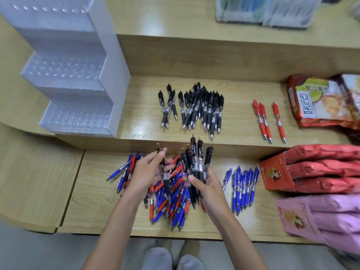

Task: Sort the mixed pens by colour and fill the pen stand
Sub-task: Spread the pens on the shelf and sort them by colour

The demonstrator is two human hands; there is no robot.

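Right hand (211, 185) clutches a fan of black pens (198, 158) above the mixed pile (173, 203) on the near shelf (93, 191), left hand (147, 172) pinching one more: light, stiff, slick barrels, best gripped at the rubber sleeve.

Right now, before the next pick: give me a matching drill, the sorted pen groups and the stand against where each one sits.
Things:
1. sorted black pens
2. sorted red pens
3. sorted blue pens
4. pen stand

Places:
A. lower shelf, right of the mixed pile
B. middle shelf, far left
C. middle shelf, centre
D. middle shelf, towards the right

Pairs: 1-C, 2-D, 3-A, 4-B
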